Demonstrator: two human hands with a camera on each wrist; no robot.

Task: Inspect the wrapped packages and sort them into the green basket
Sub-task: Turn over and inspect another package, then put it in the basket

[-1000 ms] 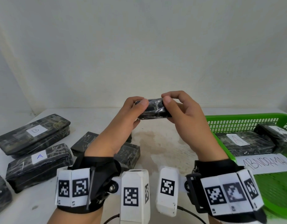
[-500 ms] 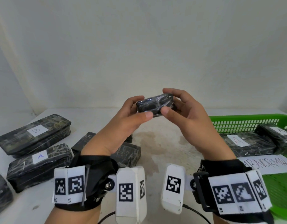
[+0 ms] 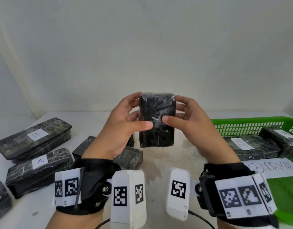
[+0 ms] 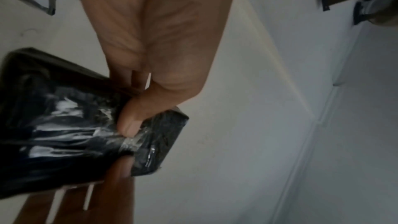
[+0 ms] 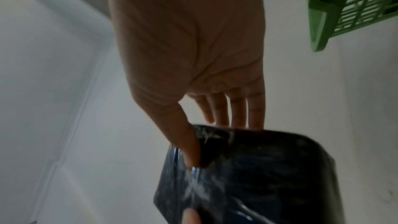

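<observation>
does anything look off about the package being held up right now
The held package shows no white letter label on its visible face, unlike the packages marked B and A on the table. Its wrap is crinkled; no tear is visible.

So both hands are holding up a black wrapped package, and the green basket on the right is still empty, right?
Not quite. Both hands, left and right, do hold the package, but the basket is not empty: the head view shows two wrapped packages already in it.
</observation>
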